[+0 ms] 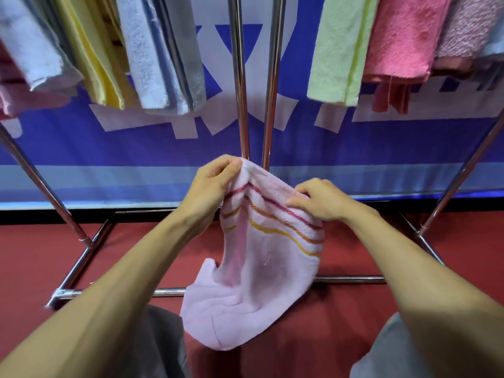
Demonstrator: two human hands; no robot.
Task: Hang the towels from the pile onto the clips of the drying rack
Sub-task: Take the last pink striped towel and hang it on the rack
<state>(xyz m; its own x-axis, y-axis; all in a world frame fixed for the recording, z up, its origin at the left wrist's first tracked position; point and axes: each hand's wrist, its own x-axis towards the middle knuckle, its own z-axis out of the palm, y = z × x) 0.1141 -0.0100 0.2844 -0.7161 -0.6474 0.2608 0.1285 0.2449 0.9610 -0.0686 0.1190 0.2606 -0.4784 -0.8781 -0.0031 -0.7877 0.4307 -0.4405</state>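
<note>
A pale pink towel (253,274) with red, orange and yellow stripes hangs between my hands in front of the drying rack. My left hand (215,181) pinches its top corner. My right hand (319,199) grips the upper edge further right. The towel's lower part droops toward the floor. The rack's two chrome centre poles (256,85) rise just behind the towel. Several towels hang from the top of the rack: white (147,55), yellow (92,55), light green (341,50) and pink (403,39). The clips and the pile are out of view.
The rack's slanted chrome legs (46,195) and base bars (351,279) stand on a red floor (341,323). A blue and white banner (136,159) fills the wall behind. My grey-clad knees (387,350) show at the bottom.
</note>
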